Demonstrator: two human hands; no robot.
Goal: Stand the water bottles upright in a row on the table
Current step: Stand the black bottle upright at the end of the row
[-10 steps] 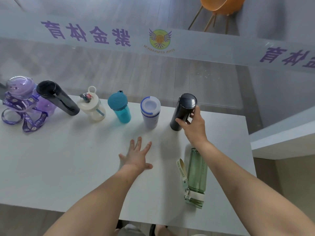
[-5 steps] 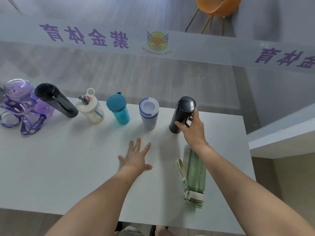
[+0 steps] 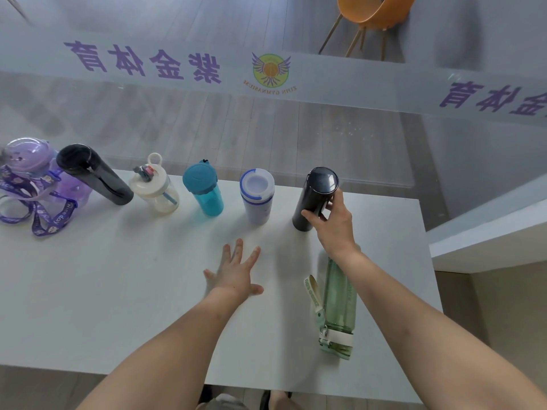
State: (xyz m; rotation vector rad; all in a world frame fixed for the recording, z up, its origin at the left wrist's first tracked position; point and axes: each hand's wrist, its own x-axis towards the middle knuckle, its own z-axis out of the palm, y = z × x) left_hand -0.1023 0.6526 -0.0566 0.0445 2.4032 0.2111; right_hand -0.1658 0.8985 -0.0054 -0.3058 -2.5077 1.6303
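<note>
Several bottles stand in a row along the far edge of the white table [image 3: 88,306]: a purple bottle [image 3: 32,170] with a lanyard, a tall dark bottle [image 3: 94,176], a cream bottle [image 3: 155,190], a teal bottle [image 3: 204,190], a white and blue tumbler [image 3: 257,196] and a black flask [image 3: 315,199]. My right hand [image 3: 334,223] is wrapped around the black flask, which stands upright at the row's right end. A green bottle [image 3: 339,309] lies on its side near the right edge, partly under my right forearm. My left hand [image 3: 236,273] rests flat on the table, fingers spread, holding nothing.
A glass wall with purple lettering and a round logo [image 3: 270,71] runs just behind the table. An orange chair [image 3: 373,13] stands beyond it. The table's right edge is close to the green bottle, beside a white ledge [image 3: 488,241].
My right hand has kept its hold on the black flask, with only a slight shift. The left hand has stayed flat. The camera moved a little.
</note>
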